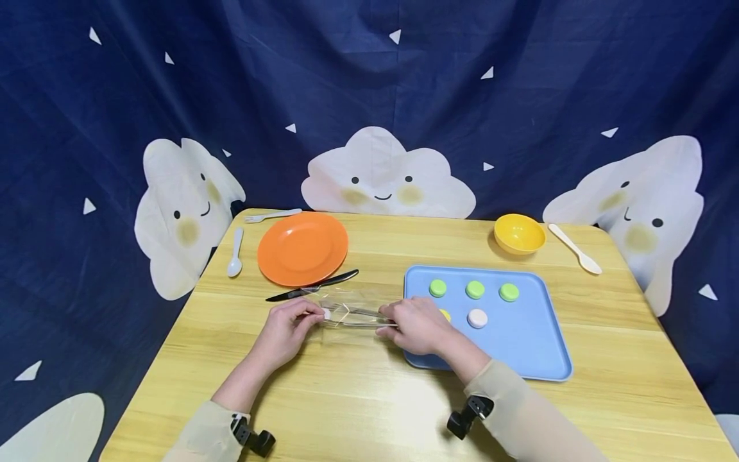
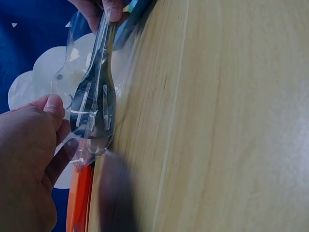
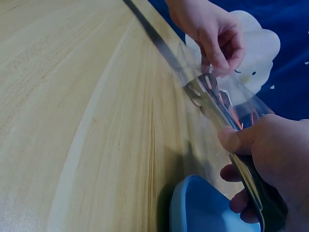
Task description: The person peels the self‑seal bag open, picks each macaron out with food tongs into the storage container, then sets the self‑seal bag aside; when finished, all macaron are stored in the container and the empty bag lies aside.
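Metal tongs point(image 1: 365, 312) with slotted ends lie level above the table, their slotted end within a clear plastic bag point(image 2: 126, 58). My right hand point(image 1: 424, 326) grips the tongs by the handle end, over the left edge of the blue tray point(image 1: 543, 359). At the slotted end, my left hand point(image 1: 287, 328) pinches the bag between thumb and fingers. A small pale thing point(image 1: 326, 314) shows by the left fingertips; what it is I cannot tell. On the tray sit green macarons point(image 1: 475, 290), a white macaron point(image 1: 477, 318) and a yellow one point(image 1: 445, 315), partly hidden by my right hand.
Behind my left hand are an orange plate point(image 1: 303, 249), a black knife point(image 1: 340, 278), a grey spoon point(image 1: 235, 256) and a grey fork point(image 1: 271, 215). A yellow bowl point(image 1: 519, 235) and a white spoon point(image 1: 574, 248) lie at the back right. A blue curtain hangs behind the table.
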Demonstrator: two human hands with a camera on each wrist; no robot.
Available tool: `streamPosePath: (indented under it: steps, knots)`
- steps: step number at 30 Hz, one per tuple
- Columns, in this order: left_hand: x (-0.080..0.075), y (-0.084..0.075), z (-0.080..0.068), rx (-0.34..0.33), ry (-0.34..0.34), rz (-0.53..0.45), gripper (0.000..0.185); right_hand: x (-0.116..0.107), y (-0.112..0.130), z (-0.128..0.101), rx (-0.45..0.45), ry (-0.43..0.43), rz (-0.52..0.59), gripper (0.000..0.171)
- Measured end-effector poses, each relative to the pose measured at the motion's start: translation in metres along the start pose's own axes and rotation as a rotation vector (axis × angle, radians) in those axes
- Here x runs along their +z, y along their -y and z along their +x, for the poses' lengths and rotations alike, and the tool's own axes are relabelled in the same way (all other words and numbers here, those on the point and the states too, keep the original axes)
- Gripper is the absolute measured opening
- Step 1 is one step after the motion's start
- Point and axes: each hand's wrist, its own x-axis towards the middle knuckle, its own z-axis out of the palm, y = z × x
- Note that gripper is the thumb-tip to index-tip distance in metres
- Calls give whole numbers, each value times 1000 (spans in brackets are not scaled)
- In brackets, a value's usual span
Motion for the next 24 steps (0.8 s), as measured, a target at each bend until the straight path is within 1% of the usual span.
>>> streamPosePath:
  steps: [5,10,17,24]
  knots:
    - [-1,0,-1,-23,15,18,14,-3,0,-3,-23,1,-10,32]
    - [0,1,-3,-35,12,54,14,-8,-2,-11,-44,-1,-31,30]
    - [-2,2,-3,-68,31,96,12,-21,-11,-27,-43,-5,-4,33]
    - [-2,3,-2,-58,36,107,10,-36,-23,-49,-29,-20,-33,27]
